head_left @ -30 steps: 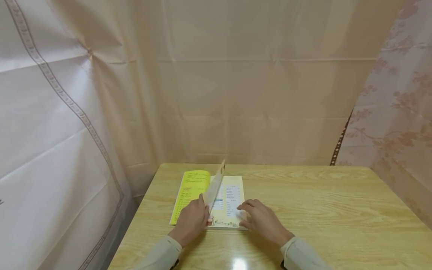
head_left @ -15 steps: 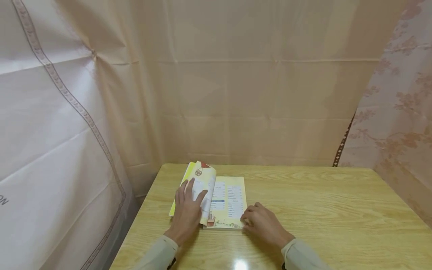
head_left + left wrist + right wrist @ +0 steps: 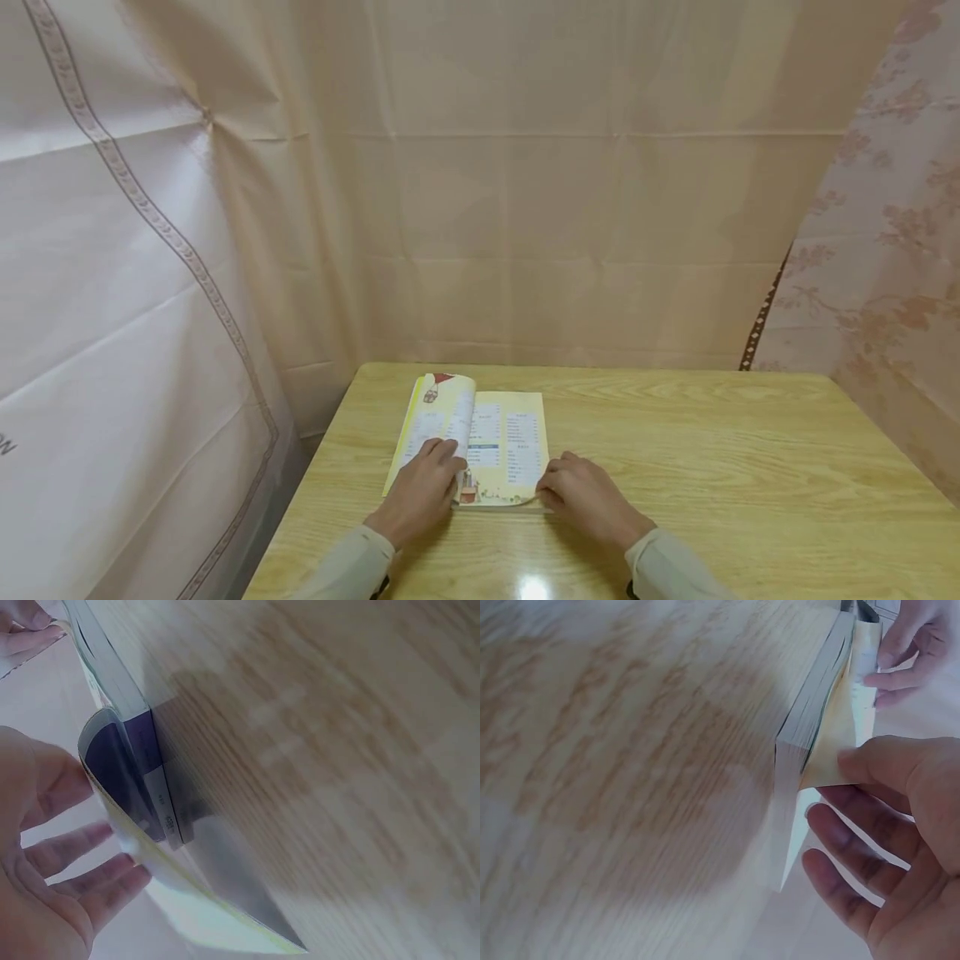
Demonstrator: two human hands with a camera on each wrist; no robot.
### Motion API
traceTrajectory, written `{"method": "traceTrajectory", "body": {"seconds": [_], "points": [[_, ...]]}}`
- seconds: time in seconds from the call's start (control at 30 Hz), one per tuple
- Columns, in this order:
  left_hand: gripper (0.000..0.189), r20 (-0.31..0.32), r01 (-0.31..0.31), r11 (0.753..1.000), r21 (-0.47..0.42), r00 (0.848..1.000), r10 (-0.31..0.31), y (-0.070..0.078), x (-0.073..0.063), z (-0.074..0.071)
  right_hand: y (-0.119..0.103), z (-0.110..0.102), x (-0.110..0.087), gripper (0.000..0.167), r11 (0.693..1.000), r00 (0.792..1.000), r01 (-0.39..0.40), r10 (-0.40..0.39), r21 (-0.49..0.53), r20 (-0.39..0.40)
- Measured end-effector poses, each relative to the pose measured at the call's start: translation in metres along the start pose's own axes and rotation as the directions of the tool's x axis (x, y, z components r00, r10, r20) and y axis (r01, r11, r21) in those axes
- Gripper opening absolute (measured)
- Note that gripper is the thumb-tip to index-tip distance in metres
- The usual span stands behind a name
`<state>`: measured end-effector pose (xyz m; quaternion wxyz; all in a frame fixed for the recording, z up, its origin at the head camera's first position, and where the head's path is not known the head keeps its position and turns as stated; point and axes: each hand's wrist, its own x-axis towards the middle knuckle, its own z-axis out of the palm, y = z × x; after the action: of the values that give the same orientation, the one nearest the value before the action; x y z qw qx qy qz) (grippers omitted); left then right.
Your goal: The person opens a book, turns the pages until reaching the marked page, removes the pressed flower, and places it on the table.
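Observation:
An open book [image 3: 491, 433] lies on the wooden table [image 3: 675, 467], its turned pages curving over on the left. My left hand [image 3: 422, 487] rests on the lower part of the left-hand page [image 3: 431, 425]. In the left wrist view, the fingertips of that left hand [image 3: 60, 855] touch the page, and the dark spine [image 3: 142, 742] shows below. At the lower right corner, my right hand [image 3: 585, 498] holds the right-hand page [image 3: 521, 417]. The right wrist view shows this right hand [image 3: 907, 825] pinching a lifted page [image 3: 832, 746] between thumb and index finger, above the thick page block [image 3: 810, 712].
A beige cloth [image 3: 570, 208] hangs behind the table, a white one [image 3: 127, 333] at the left and a flowered one [image 3: 900, 250] at the right. Light reflects off the table [image 3: 534, 587] near its front.
My left hand has laid the raised page over to the left, then slid down it towards the near edge. The right hand has taken the corner of the right-hand page and lifted it slightly.

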<state>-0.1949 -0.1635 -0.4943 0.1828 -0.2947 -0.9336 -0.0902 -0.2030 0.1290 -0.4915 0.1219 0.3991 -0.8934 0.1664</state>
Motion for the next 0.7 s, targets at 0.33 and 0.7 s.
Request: {"method": "traceTrajectory", "body": {"seconds": [0.33,0.7], "points": [[0.012,-0.013,-0.05,0.998,0.043,0.999,0.051,0.002,0.002,0.003,0.0,-0.003,0.0,0.02,0.999,0.999,-0.037,0.037,0.028,-0.021],[0.041,0.024,-0.067,0.993,0.101,0.998,0.064,0.012,0.003,0.005,-0.001,-0.004,0.001,0.008,0.999,0.996,-0.043,0.042,-0.012,-0.073]]}}
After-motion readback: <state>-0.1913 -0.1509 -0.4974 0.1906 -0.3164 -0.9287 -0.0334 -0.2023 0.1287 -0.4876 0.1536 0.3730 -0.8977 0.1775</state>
